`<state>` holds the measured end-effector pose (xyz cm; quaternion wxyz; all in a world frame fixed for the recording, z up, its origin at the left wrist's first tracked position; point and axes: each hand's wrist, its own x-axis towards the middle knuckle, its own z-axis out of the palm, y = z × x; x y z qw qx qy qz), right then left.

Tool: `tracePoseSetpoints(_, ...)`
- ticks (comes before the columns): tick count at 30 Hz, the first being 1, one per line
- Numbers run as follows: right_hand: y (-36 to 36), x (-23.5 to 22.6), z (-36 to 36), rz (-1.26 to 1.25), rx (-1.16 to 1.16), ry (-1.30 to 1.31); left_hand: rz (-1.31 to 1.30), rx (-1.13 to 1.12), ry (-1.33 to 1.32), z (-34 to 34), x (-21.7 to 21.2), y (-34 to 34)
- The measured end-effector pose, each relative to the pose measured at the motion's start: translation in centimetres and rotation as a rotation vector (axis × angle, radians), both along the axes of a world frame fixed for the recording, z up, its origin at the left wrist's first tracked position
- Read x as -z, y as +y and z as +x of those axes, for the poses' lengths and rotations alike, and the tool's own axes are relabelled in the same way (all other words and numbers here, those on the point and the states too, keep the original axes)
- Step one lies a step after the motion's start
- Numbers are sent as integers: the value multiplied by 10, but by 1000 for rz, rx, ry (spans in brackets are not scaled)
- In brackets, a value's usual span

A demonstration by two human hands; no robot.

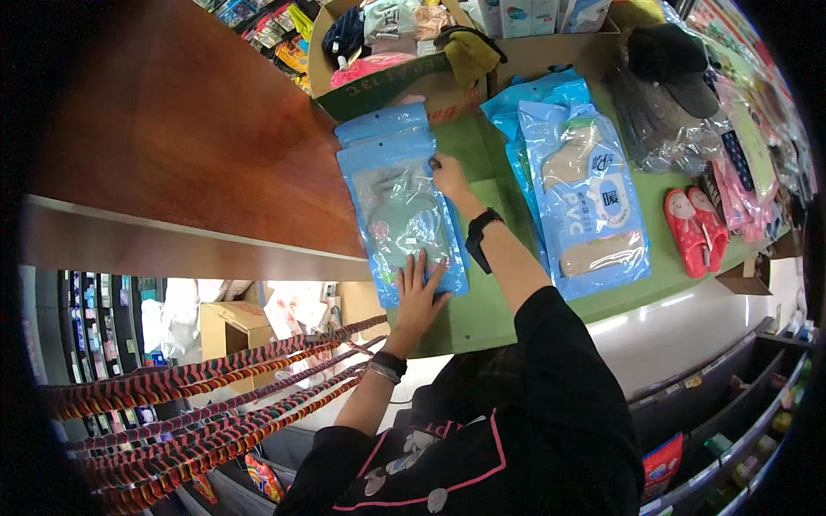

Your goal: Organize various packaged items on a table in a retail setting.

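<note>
A blue plastic pouch (404, 219) with a clear window lies on the green tabletop (473, 322), and a pale grey-green hot water bottle shows inside it. Under its top end, a second blue pouch (381, 125) sticks out. My left hand (417, 297) rests on the pouch's lower end with fingers spread. At its upper right edge, my right hand (449, 179) has its fingers closed on the rim; the fingertips are partly hidden. To the right lies a stack of similar blue pouches, the top one (594, 202) holding a beige bottle.
A cardboard box (370, 101) of soft goods stands at the far side. Red slippers (695, 230), a black cap (688, 86) and bagged goods fill the right. A brown wooden panel (198, 129) borders the left, with striped braided cords (224, 378) below it.
</note>
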<state>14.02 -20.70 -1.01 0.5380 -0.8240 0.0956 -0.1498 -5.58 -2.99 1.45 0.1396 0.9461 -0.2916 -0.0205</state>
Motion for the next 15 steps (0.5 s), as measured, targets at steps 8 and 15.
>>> tracePoseSetpoints(8, -13, 13, -40, 102, 177, -72, -1, 55, 11, 20, -8, 7)
tracePoseSetpoints(15, -20, -38, -145, 314, -68, -59, -10, 55, -23, -4, -17, -5)
